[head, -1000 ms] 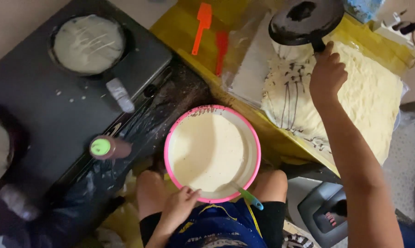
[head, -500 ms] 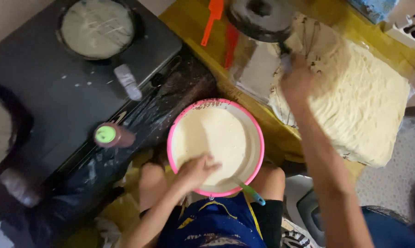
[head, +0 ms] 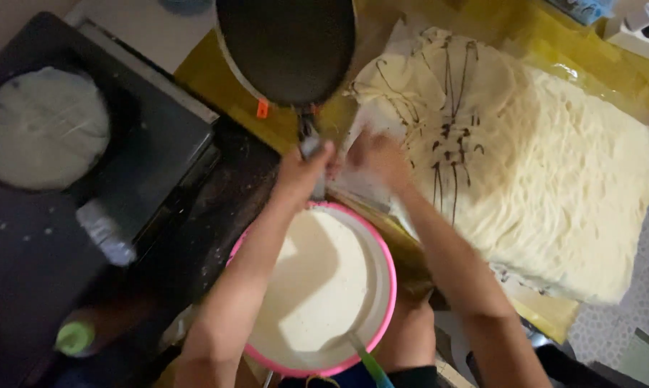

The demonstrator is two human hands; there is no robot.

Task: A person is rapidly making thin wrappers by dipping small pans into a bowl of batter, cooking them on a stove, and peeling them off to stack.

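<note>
The left hand [head: 306,169] is closed around the handle of the dark pan [head: 287,47], which extends straight up and away from it, while the right hand [head: 382,156], blurred and seemingly half-open, hovers just beside, over the stacked crepes [head: 554,187].

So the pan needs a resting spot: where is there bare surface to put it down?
The dark stove top is bare between the white round on the left burner, the pale handle and the green-capped bottle. It is crowded around the pink-rimmed batter bowl, both hands and the heap of thin white sheets.
</note>
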